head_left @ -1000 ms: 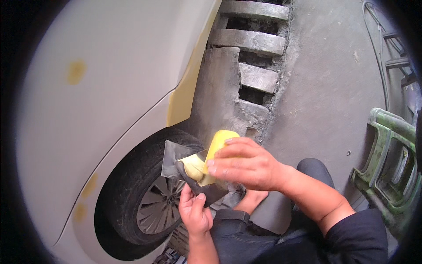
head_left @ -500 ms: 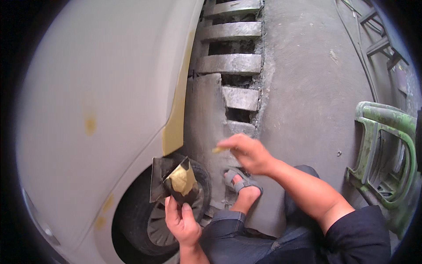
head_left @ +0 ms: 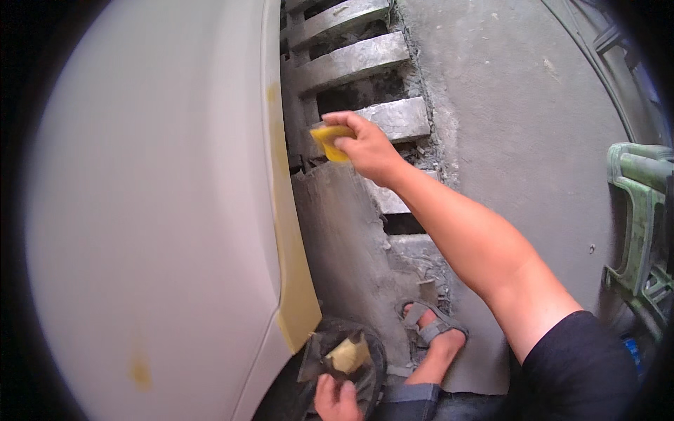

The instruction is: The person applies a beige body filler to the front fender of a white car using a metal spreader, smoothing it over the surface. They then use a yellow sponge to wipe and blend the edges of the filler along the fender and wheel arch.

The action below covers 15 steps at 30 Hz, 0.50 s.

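Observation:
My right hand (head_left: 372,151) is closed on a yellow flexible spreader (head_left: 330,142), held out beside the lower edge of a pale car body (head_left: 168,189) and apart from it. Yellow filler (head_left: 289,281) coats a long strip of that edge. Low in the view, my left hand (head_left: 338,400) grips a dark mixing board (head_left: 314,354), its fingers partly cut off by the frame. On the board lies a lump of pale yellow putty (head_left: 347,356). Behind it is the black tyre (head_left: 372,344), mostly covered by the board and hand.
A floor channel with concrete slats (head_left: 358,59) and dark gaps runs beside the car. My sandalled foot (head_left: 435,326) rests near it. At the right stands a worn green plastic frame (head_left: 635,217); a cable (head_left: 597,77) lies along the floor beyond.
My right hand has reached forward, away from me, with the spreader, toward the car's lower edge. The view has shifted forward along the car, so the board and left hand sit lower.

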Tool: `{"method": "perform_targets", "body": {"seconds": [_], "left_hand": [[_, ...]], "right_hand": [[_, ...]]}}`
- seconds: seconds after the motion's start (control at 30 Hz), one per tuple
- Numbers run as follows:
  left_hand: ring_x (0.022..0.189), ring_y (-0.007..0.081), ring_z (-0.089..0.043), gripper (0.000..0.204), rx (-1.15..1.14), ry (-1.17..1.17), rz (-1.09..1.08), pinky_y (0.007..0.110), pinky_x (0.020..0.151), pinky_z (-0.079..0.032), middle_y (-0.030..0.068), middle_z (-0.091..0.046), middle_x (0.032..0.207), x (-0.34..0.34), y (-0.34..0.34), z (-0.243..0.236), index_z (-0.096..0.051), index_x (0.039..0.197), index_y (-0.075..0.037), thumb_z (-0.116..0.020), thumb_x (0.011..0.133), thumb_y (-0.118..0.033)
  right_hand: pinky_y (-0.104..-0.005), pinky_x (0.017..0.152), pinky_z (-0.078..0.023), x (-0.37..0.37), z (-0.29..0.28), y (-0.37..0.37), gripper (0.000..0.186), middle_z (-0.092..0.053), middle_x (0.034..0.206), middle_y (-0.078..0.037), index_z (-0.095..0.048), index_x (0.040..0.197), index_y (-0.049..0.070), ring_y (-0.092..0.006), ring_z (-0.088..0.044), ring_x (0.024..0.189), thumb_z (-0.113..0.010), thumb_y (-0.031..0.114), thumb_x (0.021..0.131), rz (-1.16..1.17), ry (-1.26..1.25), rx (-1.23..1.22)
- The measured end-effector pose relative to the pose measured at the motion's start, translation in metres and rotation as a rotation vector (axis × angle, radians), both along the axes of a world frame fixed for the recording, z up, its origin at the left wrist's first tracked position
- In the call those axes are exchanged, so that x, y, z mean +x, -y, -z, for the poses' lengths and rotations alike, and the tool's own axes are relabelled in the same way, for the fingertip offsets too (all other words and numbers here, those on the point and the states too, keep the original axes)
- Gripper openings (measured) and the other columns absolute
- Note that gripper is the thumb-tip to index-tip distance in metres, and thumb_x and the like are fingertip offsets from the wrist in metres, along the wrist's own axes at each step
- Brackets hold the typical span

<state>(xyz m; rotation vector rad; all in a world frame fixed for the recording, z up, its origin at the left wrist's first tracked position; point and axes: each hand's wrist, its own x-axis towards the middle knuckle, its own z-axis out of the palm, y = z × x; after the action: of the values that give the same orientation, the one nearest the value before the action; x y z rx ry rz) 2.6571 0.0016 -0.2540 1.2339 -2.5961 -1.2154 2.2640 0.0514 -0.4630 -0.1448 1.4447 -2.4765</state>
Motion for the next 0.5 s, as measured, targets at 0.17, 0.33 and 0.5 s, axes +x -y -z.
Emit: {"method": "perform_targets", "body": {"seconds": [0.17,0.33,0.5], "left_hand": [[0.113,0.0269,-0.058,0.039,-0.141,0.384,0.080,0.037,0.097,-0.045,0.0213,-0.060,0.126,0.003,0.004,-0.002,-0.058,0.120,0.012,-0.069,0.087,-0.004],[0.101,0.0241,-0.060,0.031,-0.183,0.344,0.221,0.035,0.091,-0.047,0.0177,-0.064,0.113,-0.006,0.011,0.005,-0.061,0.111,0.011,-0.071,0.086,-0.006],[0.100,0.0243,-0.060,0.028,-0.005,0.270,0.177,0.034,0.091,-0.046,0.0168,-0.064,0.110,-0.015,0.017,0.007,-0.062,0.110,0.009,-0.068,0.087,-0.007]], "right_hand": [[-0.0293,0.098,-0.045,-0.064,-0.002,0.039,0.038,-0.062,0.121,-0.009,-0.056,0.128,0.002,-0.0169,-0.058,0.112,-0.052,0.000,0.090,0.110,-0.100,-0.052],[-0.0286,0.097,-0.046,-0.098,-0.008,0.059,0.035,-0.063,0.119,-0.008,-0.055,0.129,0.001,-0.0161,-0.058,0.110,-0.052,0.002,0.093,0.154,-0.149,-0.024],[-0.0283,0.095,-0.047,-0.108,-0.011,0.068,0.035,-0.063,0.117,-0.009,-0.053,0.129,0.001,-0.0157,-0.059,0.107,-0.050,0.003,0.094,0.187,-0.203,-0.060]]}}
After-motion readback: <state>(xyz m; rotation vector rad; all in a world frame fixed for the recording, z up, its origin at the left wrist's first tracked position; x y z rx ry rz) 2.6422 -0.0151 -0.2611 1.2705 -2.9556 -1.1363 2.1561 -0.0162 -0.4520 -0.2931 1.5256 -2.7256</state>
